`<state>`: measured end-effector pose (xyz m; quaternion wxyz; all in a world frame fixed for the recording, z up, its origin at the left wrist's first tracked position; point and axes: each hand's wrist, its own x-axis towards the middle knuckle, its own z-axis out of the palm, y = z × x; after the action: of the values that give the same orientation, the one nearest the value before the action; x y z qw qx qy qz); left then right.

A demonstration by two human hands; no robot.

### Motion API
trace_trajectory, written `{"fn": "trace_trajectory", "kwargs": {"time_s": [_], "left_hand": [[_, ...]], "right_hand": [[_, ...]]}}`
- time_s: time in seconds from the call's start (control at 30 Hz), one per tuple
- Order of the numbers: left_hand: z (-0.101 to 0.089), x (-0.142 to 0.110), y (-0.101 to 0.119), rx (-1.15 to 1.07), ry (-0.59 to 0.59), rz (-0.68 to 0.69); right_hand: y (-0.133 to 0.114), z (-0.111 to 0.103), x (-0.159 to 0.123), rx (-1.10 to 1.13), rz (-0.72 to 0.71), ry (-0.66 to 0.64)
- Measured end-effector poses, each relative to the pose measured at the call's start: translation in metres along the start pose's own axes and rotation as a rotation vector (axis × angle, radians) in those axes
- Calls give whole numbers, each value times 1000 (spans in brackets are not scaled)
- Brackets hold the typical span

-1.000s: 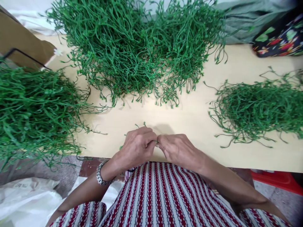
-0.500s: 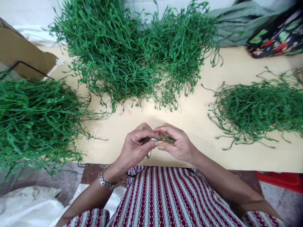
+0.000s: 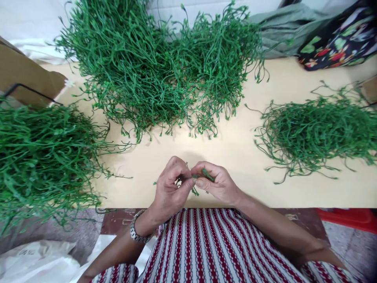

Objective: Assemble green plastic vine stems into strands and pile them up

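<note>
My left hand (image 3: 173,184) and my right hand (image 3: 216,182) meet above the front of the table, fingertips close together. Between them is a small green artificial plant stem (image 3: 207,174), pinched by both hands; thin green tips poke out below and behind my left fingers. Most of the stem is hidden by the fingers. Beyond my hands lies a large heap of similar green stems (image 3: 165,78). Another pile of stems (image 3: 44,153) is to the left, and a smaller pile of stems (image 3: 321,133) rests on the right.
The pale table (image 3: 229,149) ends just before my body. A brown cardboard box (image 3: 29,74) stands at the far left, a dark floral cloth (image 3: 338,43) at the back right. White bags (image 3: 38,259) lie on the floor at left, and a red container (image 3: 350,219) is below the right edge.
My left fingers have curled in more tightly, and more green tips now show around them. The right hand still pinches the stem. The whole view has shifted slightly.
</note>
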<state>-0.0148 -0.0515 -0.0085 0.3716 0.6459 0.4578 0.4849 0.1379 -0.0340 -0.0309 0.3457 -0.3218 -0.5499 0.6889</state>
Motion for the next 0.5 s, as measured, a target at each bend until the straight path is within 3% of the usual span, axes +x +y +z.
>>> {"fn": "trace_trajectory", "kwargs": {"time_s": [0.23, 0.3, 0.5], "left_hand": [[-8, 7, 9, 21, -322, -63], [-9, 8, 10, 3, -367, -101], [-6, 5, 6, -48, -225, -154]], "right_hand": [[-9, -7, 0, -106, 41, -63], [-10, -9, 0, -98, 13, -49], [-9, -12, 3, -236, -96, 20]]}}
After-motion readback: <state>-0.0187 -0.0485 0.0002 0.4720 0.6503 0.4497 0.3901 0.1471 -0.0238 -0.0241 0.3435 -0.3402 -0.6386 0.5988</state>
